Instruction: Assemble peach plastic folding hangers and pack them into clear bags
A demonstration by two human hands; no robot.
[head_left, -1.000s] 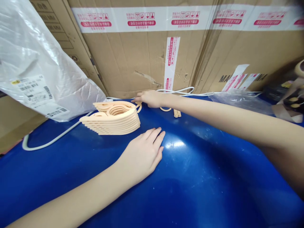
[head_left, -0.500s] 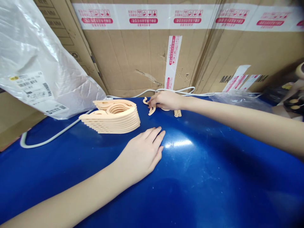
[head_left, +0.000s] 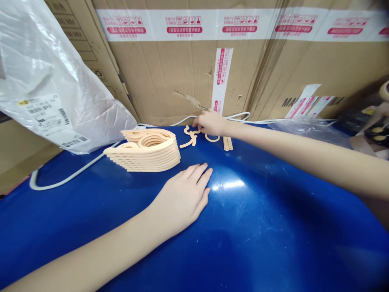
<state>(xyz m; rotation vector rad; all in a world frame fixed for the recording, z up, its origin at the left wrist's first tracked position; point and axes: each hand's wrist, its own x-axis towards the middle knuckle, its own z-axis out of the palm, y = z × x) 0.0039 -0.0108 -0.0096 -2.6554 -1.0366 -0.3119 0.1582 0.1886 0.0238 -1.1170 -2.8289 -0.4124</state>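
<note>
My left hand (head_left: 184,198) lies palm down on the blue tabletop, fingers stretched out and holding nothing. At the back of the table, my right hand (head_left: 212,123) is bent over small beige hook-shaped pieces (head_left: 193,137), its fingertips pinched at the end of one. Part of that piece is hidden under the fingers. A curved beige piece (head_left: 212,139) lies beneath the right palm, partly covered. Two short beige bars (head_left: 227,143) sit side by side to its right. Left of these stands a neat stack of beige plastic pieces (head_left: 146,156), like folded clothes hangers.
Large cardboard boxes (head_left: 170,77) with printed tape stand along the back edge. A white plastic mailer bag (head_left: 60,81) leans at the left. A white cable (head_left: 60,182) runs along the back and loops at left. Clear plastic film (head_left: 306,129) lies at the back right.
My right hand has drawn back slightly, up and to the right, uncovering more of the hook-shaped pieces and the curved piece. The left hand stays flat in place.
</note>
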